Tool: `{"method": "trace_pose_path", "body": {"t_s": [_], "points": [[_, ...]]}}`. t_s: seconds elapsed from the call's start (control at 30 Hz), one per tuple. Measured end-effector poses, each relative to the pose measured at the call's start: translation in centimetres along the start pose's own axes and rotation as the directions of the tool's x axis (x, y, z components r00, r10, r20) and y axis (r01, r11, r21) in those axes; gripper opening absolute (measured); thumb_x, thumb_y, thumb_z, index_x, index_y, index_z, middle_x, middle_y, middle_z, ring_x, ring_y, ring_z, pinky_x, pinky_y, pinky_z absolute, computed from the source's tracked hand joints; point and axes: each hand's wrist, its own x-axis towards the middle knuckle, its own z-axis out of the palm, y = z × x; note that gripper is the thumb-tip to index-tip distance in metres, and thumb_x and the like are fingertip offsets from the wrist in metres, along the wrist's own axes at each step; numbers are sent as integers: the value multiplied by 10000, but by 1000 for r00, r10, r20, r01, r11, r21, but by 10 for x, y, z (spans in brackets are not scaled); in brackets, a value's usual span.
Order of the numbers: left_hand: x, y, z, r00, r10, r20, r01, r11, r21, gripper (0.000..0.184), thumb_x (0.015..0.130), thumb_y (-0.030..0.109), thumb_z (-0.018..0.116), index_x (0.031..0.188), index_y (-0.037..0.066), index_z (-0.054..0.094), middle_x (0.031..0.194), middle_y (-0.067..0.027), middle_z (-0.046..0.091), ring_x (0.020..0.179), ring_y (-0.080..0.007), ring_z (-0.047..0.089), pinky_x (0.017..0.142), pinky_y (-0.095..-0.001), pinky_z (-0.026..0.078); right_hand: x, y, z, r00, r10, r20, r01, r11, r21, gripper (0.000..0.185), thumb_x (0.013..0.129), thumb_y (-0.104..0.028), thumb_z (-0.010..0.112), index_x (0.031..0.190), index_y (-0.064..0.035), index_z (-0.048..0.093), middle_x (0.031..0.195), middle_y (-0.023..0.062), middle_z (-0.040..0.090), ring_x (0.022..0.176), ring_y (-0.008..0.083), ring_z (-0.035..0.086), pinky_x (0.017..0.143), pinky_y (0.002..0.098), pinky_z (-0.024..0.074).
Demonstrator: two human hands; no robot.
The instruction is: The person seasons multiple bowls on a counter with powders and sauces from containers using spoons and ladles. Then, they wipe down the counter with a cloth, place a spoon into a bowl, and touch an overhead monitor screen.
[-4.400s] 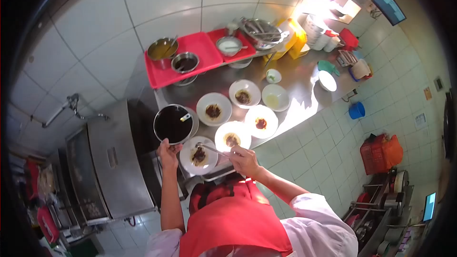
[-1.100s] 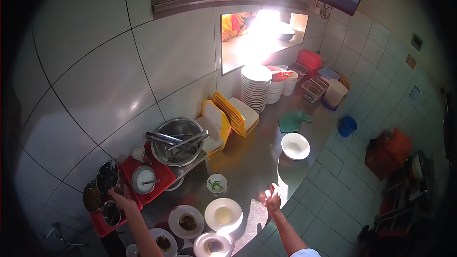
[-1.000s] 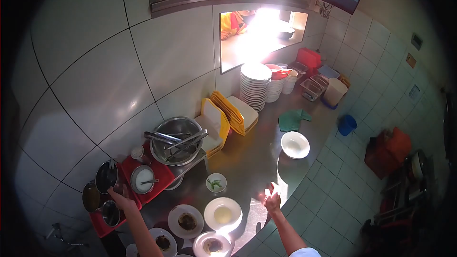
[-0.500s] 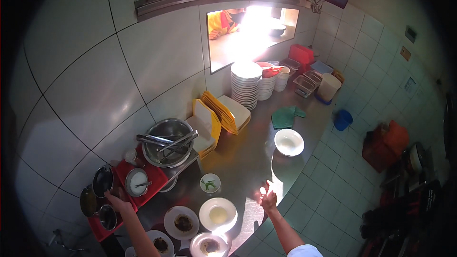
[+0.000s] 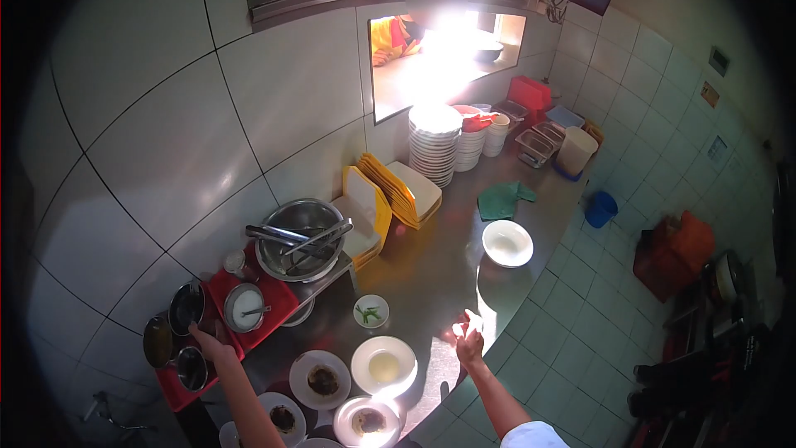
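Observation:
My left hand (image 5: 214, 342) reaches over the red tray at the left. Its fingertips are at the lower edge of a dark round container (image 5: 186, 307), thumb apart from the fingers; no firm hold shows. Close by are a second dark container (image 5: 191, 368), a brownish one (image 5: 157, 341) and a metal pot of white contents (image 5: 245, 307) with a spoon in it. My right hand (image 5: 469, 338) hovers above the counter's front edge, fingers curled together. Glare hides what, if anything, they hold. Below lie white plates with dark food (image 5: 300, 396) and a bowl of pale liquid (image 5: 361, 354).
A steel bowl with tongs (image 5: 269, 249) sits behind the red tray (image 5: 278, 315). Yellow trays (image 5: 383, 199), stacked white plates (image 5: 433, 149), a green cloth (image 5: 500, 202) and a white bowl (image 5: 507, 244) stand along the counter. A person's yellow sleeve (image 5: 383, 33) shows through the hatch.
The whole view has shifted slightly right. My left fingertips have moved a little up against the dark container's edge. My right hand keeps nearly the same place and curled pose.

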Motion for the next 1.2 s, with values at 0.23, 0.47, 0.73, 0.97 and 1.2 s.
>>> {"method": "trace_pose_path", "body": {"t_s": [0.23,0.47,0.73,0.97,1.2], "points": [[62,-14,-23,979,-52,197,53,999,1,456,893,363,597,1205,42,508,1127,-106,558,1049,-256,566,877,-381,540,-16,-1,-4,996,-85,25,85,996,0,678,775,-254,671,1357,-33,402,1062,164,579,776,229,594,689,349,505],[70,-13,-29,968,-30,248,39,999,-30,414,890,295,584,1205,38,505,1135,-94,534,1039,-225,523,917,-420,495,-15,18,5,964,-266,4,266,963,-54,712,719,-242,704,1322,10,423,1034,167,583,737,261,578,689,377,498],[41,4,-23,970,34,239,-2,991,-132,480,868,241,603,1270,15,468,1213,-129,518,1156,-269,480,899,-420,527,-14,24,-5,979,-149,138,130,981,142,669,737,-159,652,1341,-29,394,1052,164,589,772,245,574,717,361,500],[-168,-3,-45,643,750,154,-747,569,343,539,897,315,464,1358,35,445,1221,-97,536,1049,-202,539,874,-342,446,69,-27,-78,787,-451,421,102,767,633,673,762,-56,638,1344,49,318,1242,225,464,1039,324,547,887,429,451],[-507,-239,132,621,581,526,-771,332,544,583,740,174,479,1311,59,497,1203,-31,536,799,-90,449,707,-241,382,419,-30,-153,780,-562,277,500,825,265,747,798,-275,695,1383,-1,320,1329,280,422,1203,399,459,1007,518,366]]}}
